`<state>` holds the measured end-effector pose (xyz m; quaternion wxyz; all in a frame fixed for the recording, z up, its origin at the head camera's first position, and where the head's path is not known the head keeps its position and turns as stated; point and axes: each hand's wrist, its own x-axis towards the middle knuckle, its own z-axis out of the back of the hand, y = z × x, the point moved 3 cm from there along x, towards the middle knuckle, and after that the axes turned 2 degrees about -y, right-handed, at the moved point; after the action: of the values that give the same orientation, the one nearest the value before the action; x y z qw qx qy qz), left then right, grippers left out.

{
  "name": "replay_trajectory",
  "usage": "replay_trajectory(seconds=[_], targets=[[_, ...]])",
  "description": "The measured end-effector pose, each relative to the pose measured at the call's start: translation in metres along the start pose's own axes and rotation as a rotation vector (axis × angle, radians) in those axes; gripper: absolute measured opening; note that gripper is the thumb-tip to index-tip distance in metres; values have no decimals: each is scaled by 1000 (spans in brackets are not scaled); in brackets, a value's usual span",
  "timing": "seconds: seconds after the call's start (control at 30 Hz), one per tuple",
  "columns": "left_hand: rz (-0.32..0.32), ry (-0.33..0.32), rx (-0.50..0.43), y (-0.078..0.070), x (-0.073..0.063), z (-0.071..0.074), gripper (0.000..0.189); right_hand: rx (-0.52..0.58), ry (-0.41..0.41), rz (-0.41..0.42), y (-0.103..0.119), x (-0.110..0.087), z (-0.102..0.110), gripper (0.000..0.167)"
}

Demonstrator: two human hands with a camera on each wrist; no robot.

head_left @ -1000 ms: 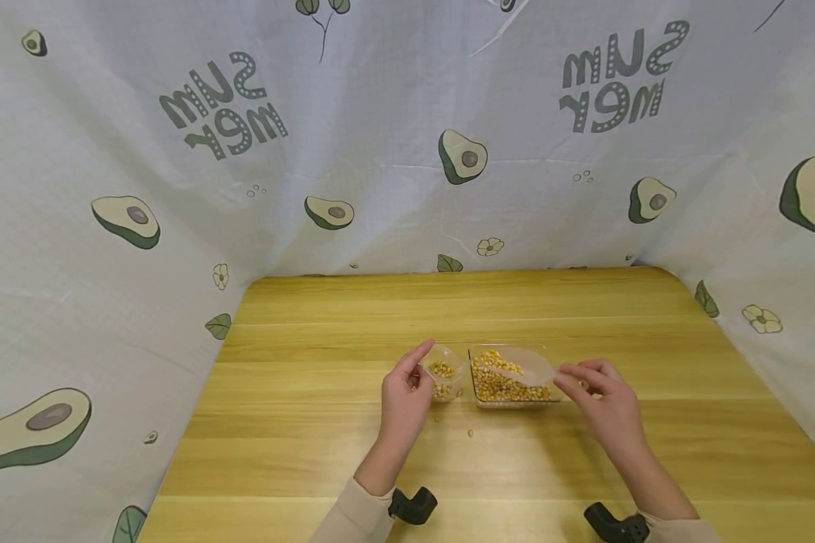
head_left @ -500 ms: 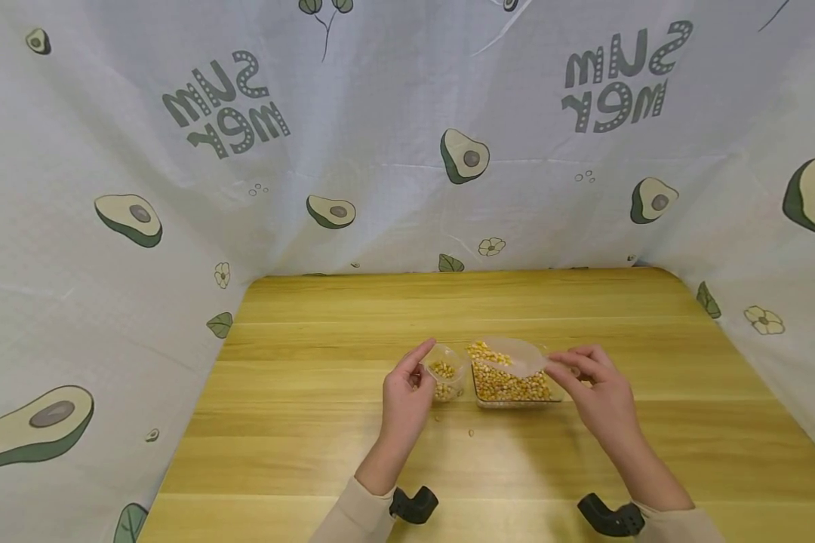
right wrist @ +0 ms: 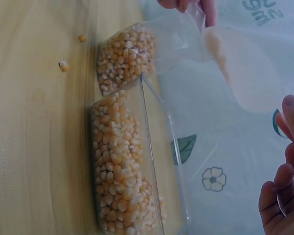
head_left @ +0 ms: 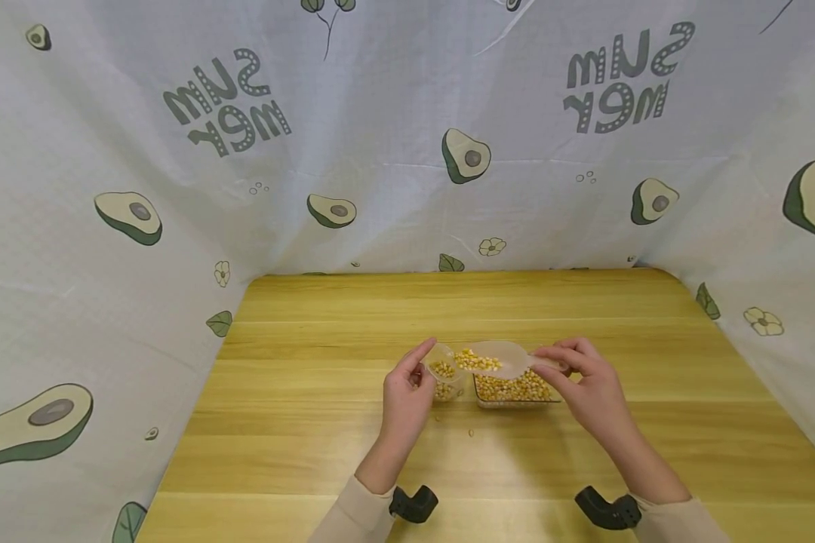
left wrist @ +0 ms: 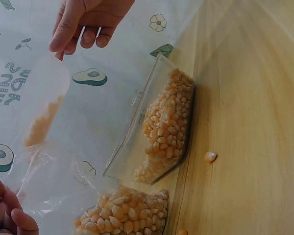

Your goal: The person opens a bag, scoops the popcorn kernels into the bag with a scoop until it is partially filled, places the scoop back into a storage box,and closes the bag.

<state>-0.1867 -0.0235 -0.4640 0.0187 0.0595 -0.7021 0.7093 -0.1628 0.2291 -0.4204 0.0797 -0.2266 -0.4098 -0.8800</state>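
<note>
A clear plastic bag (left wrist: 122, 215) partly filled with corn kernels stands on the table, and my left hand (head_left: 407, 396) holds it by its upper edge. My right hand (head_left: 596, 388) pinches the handle of a translucent scoop (head_left: 509, 360). Corn kernels (head_left: 475, 360) lie along the scoop's front half. The scoop's tip reaches the bag's mouth in the head view; in the right wrist view (right wrist: 247, 71) it meets the bag's top edge. Beneath the scoop, right of the bag, sits a clear rectangular container (head_left: 516, 405) holding many kernels. Part of its far side is hidden by the scoop.
A loose corn kernel (left wrist: 210, 157) lies on the wooden table (head_left: 312, 437) in front of the container, with another (head_left: 438, 418) near the bag. White cloth (head_left: 394, 90) printed with avocados hangs behind the table and at both sides.
My right hand has carried the loaded scoop leftward, from above the container to the bag's mouth. My left hand keeps holding the bag in about the same place.
</note>
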Motion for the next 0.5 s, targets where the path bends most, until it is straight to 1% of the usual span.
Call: replay_trajectory(seconds=[0.3, 0.5], targets=[[-9, 13, 14, -1, 1, 0, 52, 40, 35, 39, 6, 7, -1, 22], [-3, 17, 16, 0, 0, -1, 53, 44, 54, 78, 11, 12, -1, 24]])
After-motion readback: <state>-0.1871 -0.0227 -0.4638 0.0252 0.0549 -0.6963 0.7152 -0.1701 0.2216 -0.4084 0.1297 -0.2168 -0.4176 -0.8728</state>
